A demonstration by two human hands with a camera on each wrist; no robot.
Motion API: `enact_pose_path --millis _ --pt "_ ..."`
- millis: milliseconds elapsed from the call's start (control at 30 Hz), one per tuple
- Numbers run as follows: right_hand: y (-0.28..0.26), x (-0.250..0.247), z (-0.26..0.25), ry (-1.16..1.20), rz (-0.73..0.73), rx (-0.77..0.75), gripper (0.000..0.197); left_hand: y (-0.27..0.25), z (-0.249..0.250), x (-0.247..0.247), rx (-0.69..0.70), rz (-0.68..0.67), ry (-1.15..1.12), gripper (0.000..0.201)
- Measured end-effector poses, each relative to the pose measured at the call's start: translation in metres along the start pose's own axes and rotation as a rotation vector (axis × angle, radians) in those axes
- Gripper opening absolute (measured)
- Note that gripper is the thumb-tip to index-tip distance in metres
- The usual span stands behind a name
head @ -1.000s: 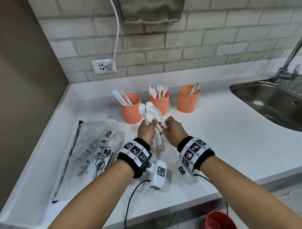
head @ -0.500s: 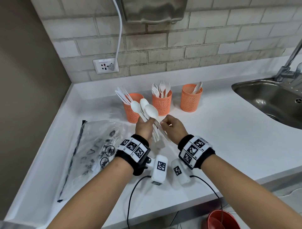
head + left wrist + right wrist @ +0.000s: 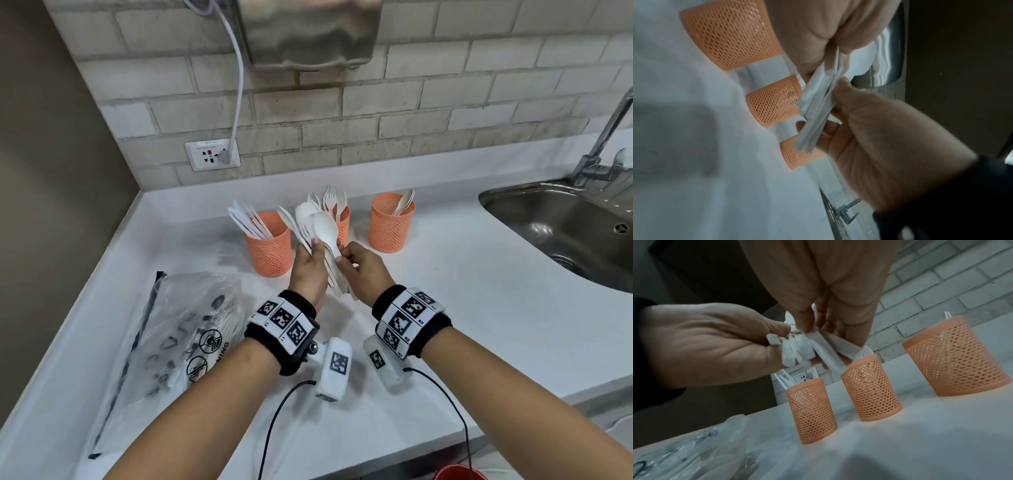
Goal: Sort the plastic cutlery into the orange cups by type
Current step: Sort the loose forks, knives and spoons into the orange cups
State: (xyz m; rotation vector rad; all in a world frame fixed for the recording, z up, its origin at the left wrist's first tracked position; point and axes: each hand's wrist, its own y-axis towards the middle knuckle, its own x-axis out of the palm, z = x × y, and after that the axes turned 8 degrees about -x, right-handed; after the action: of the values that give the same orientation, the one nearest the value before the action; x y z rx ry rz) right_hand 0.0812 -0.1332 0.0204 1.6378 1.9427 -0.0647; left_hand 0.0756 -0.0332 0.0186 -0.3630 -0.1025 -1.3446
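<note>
Three orange mesh cups stand in a row on the counter: the left cup (image 3: 269, 248) holds knives, the middle cup (image 3: 343, 226) forks, the right cup (image 3: 391, 224) spoons. My left hand (image 3: 313, 251) grips a bundle of white plastic spoons (image 3: 322, 224) by the handles, bowls up, just in front of the middle cup. My right hand (image 3: 343, 257) pinches the handles from the right. In the right wrist view the right hand's fingertips (image 3: 803, 324) close on the fanned handles (image 3: 807, 348). The left wrist view shows the same handles (image 3: 818, 104) between both hands.
A clear plastic bag (image 3: 185, 329) with a little cutlery inside lies at the left front of the white counter (image 3: 462, 308). A steel sink (image 3: 565, 233) and tap (image 3: 606, 137) are at the right. A wall socket (image 3: 212, 156) and cable sit behind.
Both hands have lifted the spoon bundle and carried it away from me, so it now overlaps the middle cup. The right fingers have shifted along the handles.
</note>
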Motion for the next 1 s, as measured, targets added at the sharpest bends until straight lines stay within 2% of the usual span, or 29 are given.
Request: enact_pose_path --millis 67,167,267,367,567,633,700,733,800,833,900,967,1000 --pt "0.004 -0.006 0.004 0.049 0.022 0.009 0.008 -0.002 -0.004 0.01 0.034 -0.018 0.077 0.029" --pt "0.011 -0.017 0.007 0.016 0.031 -0.039 0.017 -0.004 -0.006 0.025 0.064 -0.028 0.15 0.035" --pt "0.012 -0.026 0.01 -0.036 -0.004 -0.09 0.026 -0.001 -0.008 0.034 0.031 -0.058 0.172 0.039" --pt "0.013 -0.029 0.015 -0.061 -0.097 -0.054 0.033 0.005 -0.011 0.04 -0.03 -0.114 0.193 0.044" --pt "0.016 -0.041 0.018 0.233 -0.255 0.011 0.017 0.013 -0.008 0.045 -0.058 -0.163 0.308 0.047" --pt "0.019 -0.045 0.019 0.245 -0.291 0.041 0.015 0.017 -0.004 0.042 -0.068 -0.201 0.333 0.047" --pt "0.023 -0.05 0.022 0.226 -0.316 0.063 0.003 0.018 0.003 0.039 -0.097 -0.288 0.367 0.046" --pt "0.025 -0.053 0.023 0.206 -0.325 0.065 0.006 0.017 0.007 0.039 -0.109 -0.313 0.396 0.043" --pt "0.03 -0.056 0.025 0.146 -0.347 0.045 0.007 0.022 0.013 0.037 -0.136 -0.282 0.425 0.033" --pt "0.033 -0.056 0.027 0.119 -0.355 0.029 0.004 0.026 0.016 0.036 -0.135 -0.245 0.396 0.027" --pt "0.034 -0.054 0.032 0.063 -0.377 0.017 0.003 0.034 0.021 0.034 -0.097 -0.152 0.193 0.018" --pt "0.036 -0.051 0.039 -0.003 -0.384 -0.001 0.008 0.042 0.028 0.032 -0.03 -0.094 -0.028 0.031" --pt "0.037 -0.05 0.041 -0.032 -0.385 -0.018 0.013 0.045 0.03 0.033 0.0 -0.07 -0.071 0.043"
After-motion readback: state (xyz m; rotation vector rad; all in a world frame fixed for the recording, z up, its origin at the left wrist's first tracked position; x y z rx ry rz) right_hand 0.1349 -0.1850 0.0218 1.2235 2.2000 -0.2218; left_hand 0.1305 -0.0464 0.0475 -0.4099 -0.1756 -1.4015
